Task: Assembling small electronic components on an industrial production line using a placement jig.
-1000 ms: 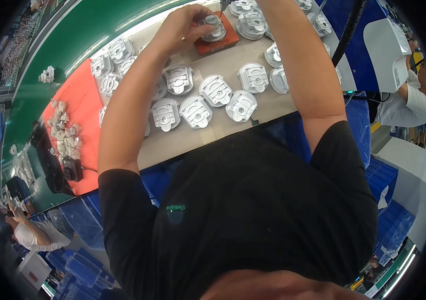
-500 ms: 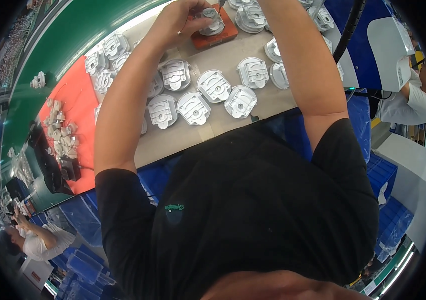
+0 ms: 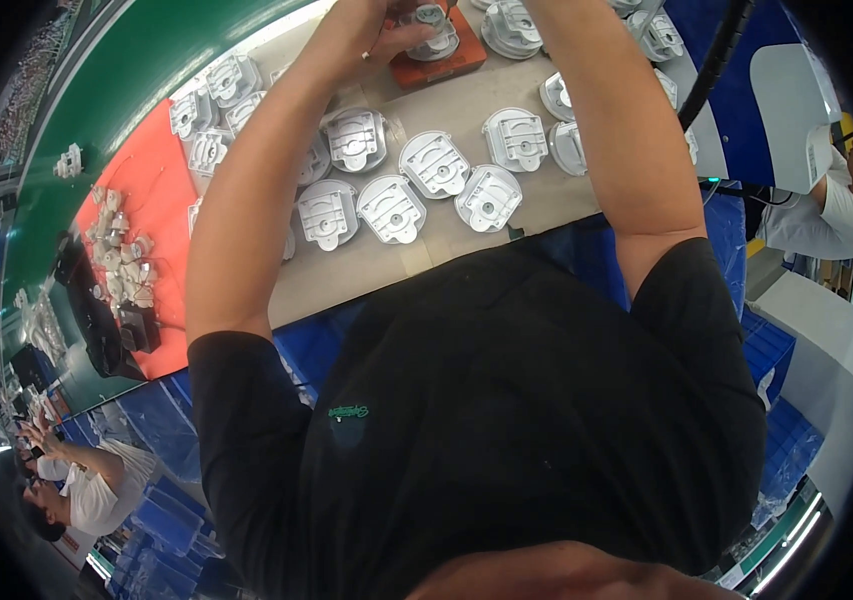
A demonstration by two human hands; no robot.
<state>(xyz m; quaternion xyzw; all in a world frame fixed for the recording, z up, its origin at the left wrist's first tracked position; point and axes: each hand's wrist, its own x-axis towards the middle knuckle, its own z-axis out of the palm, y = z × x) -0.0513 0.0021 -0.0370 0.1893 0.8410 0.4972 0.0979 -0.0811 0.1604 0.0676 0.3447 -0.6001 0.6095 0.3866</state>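
My left hand [image 3: 364, 30] is at the top edge of the view, its fingers curled on a round grey metal part [image 3: 436, 38]. That part sits on a small red-brown block [image 3: 441, 68] on the beige table [image 3: 466, 110]. My right forearm [image 3: 606, 120] reaches up beside the block, and the right hand itself is cut off by the top of the picture. Several flat grey cast housings [image 3: 433, 163] lie in rows on the table just below the block, between my two arms.
An orange mat [image 3: 156, 190] at the left carries more housings and small metal pieces. Beyond it runs a green belt [image 3: 96, 90]. A black hose [image 3: 716, 60] hangs at the right. Blue crates sit under the table. One person in white [image 3: 836, 210] works at the right, another [image 3: 86, 490] lower left.
Both hands and the block have slid toward the top edge of the view. My right hand has gone out of the picture. The housings lie as before.
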